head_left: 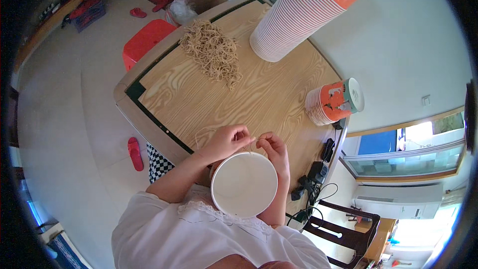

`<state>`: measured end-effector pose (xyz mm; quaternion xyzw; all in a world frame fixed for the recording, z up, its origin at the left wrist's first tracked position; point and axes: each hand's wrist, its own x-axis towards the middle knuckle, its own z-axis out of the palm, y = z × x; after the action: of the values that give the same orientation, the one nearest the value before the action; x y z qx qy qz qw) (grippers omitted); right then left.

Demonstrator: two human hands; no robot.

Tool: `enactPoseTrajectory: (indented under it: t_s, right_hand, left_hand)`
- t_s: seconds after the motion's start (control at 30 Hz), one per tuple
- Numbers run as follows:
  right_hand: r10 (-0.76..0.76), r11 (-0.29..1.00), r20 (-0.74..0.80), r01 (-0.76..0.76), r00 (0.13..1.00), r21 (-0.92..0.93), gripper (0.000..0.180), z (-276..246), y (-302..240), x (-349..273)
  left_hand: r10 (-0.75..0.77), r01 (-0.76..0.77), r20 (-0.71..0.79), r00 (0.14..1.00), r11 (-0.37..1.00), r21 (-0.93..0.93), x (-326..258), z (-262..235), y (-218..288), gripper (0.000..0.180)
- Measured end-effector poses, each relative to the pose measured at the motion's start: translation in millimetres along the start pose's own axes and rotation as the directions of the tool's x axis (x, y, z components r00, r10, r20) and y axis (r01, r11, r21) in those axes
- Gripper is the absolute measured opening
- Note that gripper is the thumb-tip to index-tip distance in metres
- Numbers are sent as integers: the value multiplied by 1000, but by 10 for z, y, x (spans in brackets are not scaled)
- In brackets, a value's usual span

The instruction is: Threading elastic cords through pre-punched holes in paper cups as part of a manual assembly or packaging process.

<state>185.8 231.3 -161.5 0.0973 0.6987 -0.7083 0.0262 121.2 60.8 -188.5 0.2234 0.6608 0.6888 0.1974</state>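
Note:
A white paper tub (244, 184), its open mouth turned up, sits against my chest between my forearms. Just beyond its far rim, my left hand (230, 140) and my right hand (274, 152) are close together, thumbs and fingertips pinched. A thin beige string (251, 145) runs between the fingertips by the rim. Another thin strand curves up at the left hand's wrist. How the string meets the tub is too small to make out. A tangled heap of beige string (211, 52) lies farther off on the wood-grain table (199, 104).
A tall leaning stack of paper tubs (298, 17) stands at the table's far side. A shorter orange-and-green stack (333, 100) lies tipped at the right. Black adapters and cables (313, 179) crowd the right edge near a dark chair (343, 229). A red stool (149, 40) stands beyond the left edge.

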Motion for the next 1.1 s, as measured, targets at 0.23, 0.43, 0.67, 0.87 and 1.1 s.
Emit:
enactPoseTrajectory:
  t_s: [0.23,0.43,0.67,0.87,1.1]
  right_hand:
    - [-12,1000,-15,12,1000,4,2,-74,86,30]
    - [68,990,-2,-68,998,-126,4,-60,209,101]
    - [34,988,-4,-34,999,-152,5,-44,50,50]
    - [77,991,-20,-79,997,-105,2,-50,-44,-39]
    - [1,986,3,-1,1000,-166,2,-20,-145,-87]
  left_hand:
    - [138,-149,192,972,988,42,36,-334,35,27]
    - [177,-276,435,883,945,176,125,-324,144,18]
    - [163,-276,404,900,930,241,179,-167,35,17]
    - [-91,194,358,929,945,-265,117,-47,97,12]
    - [-143,358,447,883,822,-443,132,-55,23,10]
